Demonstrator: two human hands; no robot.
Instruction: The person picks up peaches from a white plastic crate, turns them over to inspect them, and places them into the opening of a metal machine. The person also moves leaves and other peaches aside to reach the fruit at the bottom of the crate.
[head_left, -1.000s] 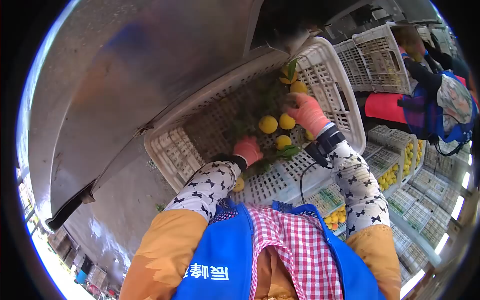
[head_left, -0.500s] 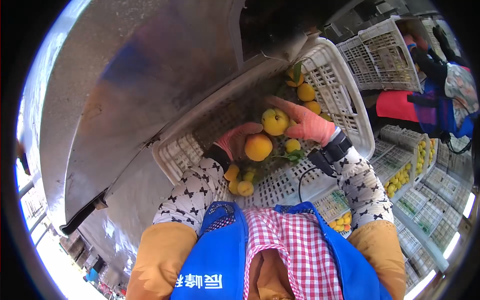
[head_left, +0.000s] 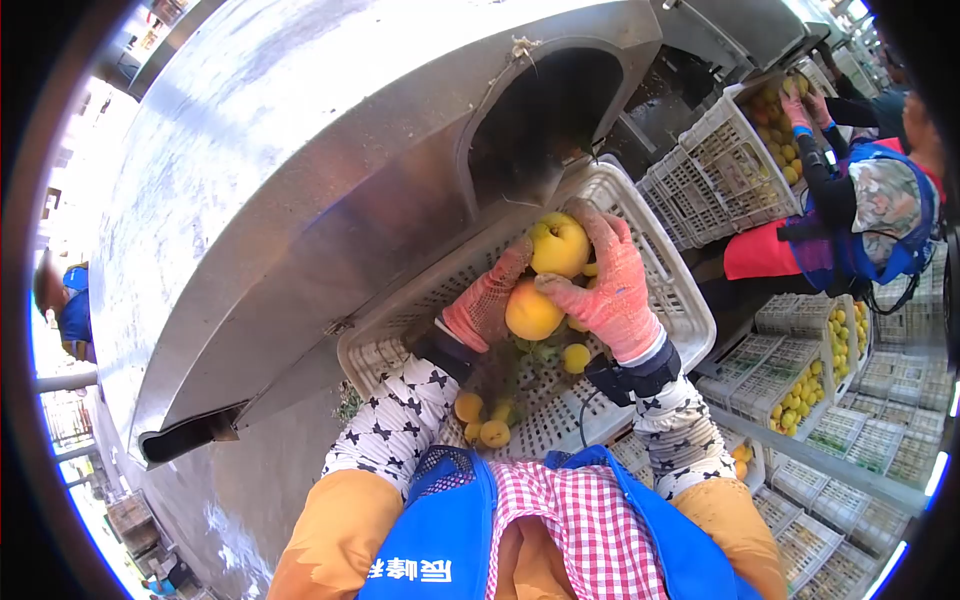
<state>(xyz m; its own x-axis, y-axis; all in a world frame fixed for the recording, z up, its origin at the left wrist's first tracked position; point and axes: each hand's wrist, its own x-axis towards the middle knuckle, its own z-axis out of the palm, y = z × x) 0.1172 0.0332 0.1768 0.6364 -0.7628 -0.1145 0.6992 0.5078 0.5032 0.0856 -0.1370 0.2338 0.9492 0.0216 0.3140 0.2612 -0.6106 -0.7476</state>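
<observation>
Two fruits are sitting between your gloved hands: a pale yellow fruit point(head_left: 558, 245), round, glossy and dimpled at its top, and an orange-yellow fruit point(head_left: 531, 312), smoother and deeper in colour, lying just below it and touching it. Your left hand point(head_left: 485, 305) is cupping the orange-yellow fruit from its left side, palm curved against it and fingertips reaching up to the edge of the pale one. Your right hand point(head_left: 612, 290) is closing in from the other side, with its fingers spreading over the right flank and top of the pale yellow fruit while the thumb is pressing on the upper edge of the orange-yellow one. Both hands are half curled rather than clenched, each wrapping only part of its fruit, and the pair is being pinched between them. You are holding them above the white crate point(head_left: 685, 300), which is leaning tilted against the steel machine point(head_left: 300, 170), just under its dark opening point(head_left: 535, 130). Smaller loose fruits point(head_left: 494, 433) are lying on the crate's lattice floor near your left forearm, among some leaves. Off to your right a co-worker point(head_left: 860, 210) is reaching into a second crate point(head_left: 715, 175) of yellow fruit, well apart from your own hands.
</observation>
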